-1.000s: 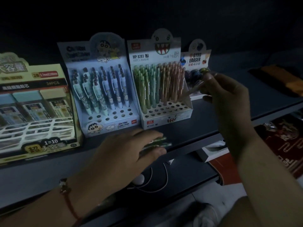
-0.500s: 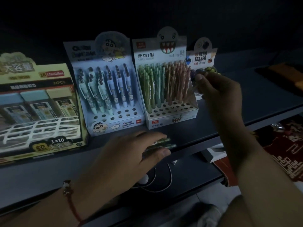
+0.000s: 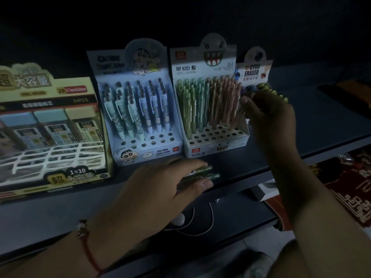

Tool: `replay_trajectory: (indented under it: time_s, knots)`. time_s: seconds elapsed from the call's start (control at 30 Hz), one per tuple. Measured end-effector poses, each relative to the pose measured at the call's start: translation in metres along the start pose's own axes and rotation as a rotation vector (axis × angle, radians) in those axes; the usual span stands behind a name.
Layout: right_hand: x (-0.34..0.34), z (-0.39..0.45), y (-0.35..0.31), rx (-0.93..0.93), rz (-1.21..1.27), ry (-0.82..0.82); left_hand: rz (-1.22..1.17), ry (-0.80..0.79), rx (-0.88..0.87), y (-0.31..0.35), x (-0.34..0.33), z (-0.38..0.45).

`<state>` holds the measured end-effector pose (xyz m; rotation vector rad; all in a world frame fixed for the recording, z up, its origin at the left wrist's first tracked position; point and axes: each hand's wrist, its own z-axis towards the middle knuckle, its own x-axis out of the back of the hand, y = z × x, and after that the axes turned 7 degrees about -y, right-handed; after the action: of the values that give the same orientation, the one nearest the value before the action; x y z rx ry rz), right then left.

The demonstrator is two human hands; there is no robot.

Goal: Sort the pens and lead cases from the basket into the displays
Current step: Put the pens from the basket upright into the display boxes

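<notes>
My left hand rests on the dark desk in front of the displays and grips a few green patterned pens, whose ends stick out to the right. My right hand is raised at the right side of the monster pen display and pinches a thin pinkish pen, tip angled down toward the right-hand holes. That display holds several green and pink pens. To its left stand the blue cartoon pen display and the yellow lead case display. No basket is in view.
A gyro eraser display stands behind my right hand. A white cable and earbud lie on the lower shelf under the desk edge. A white box and a red patterned cloth lie low on the right.
My right hand has brought its pen left and down, closer to the monster display's right rows. My left hand has stayed on the desk with its pens.
</notes>
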<state>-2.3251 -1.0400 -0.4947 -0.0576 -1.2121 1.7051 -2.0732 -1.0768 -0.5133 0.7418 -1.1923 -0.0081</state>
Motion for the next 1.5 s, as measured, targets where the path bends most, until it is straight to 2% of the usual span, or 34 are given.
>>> replay_trajectory:
  time_s: [0.43,0.8,1.23,1.37,1.5]
  knots:
    - [-0.013,0.009,-0.003,-0.022,0.011,-0.016,-0.021,0.004,0.017,-0.006,0.003,0.001]
    - [-0.016,0.011,0.006,-0.139,0.046,-0.012,-0.040,-0.042,0.046,-0.005,0.005,0.001]
    - [-0.006,-0.001,0.014,-0.186,0.058,-0.081,-0.055,-0.024,0.102,-0.004,0.005,0.001]
    - [-0.003,-0.010,0.000,-0.209,0.107,-0.138,-0.095,-0.011,0.122,-0.004,0.006,0.002]
    - [0.000,-0.023,-0.024,-0.292,0.160,-0.330,-0.097,0.009,0.131,-0.005,0.008,0.004]
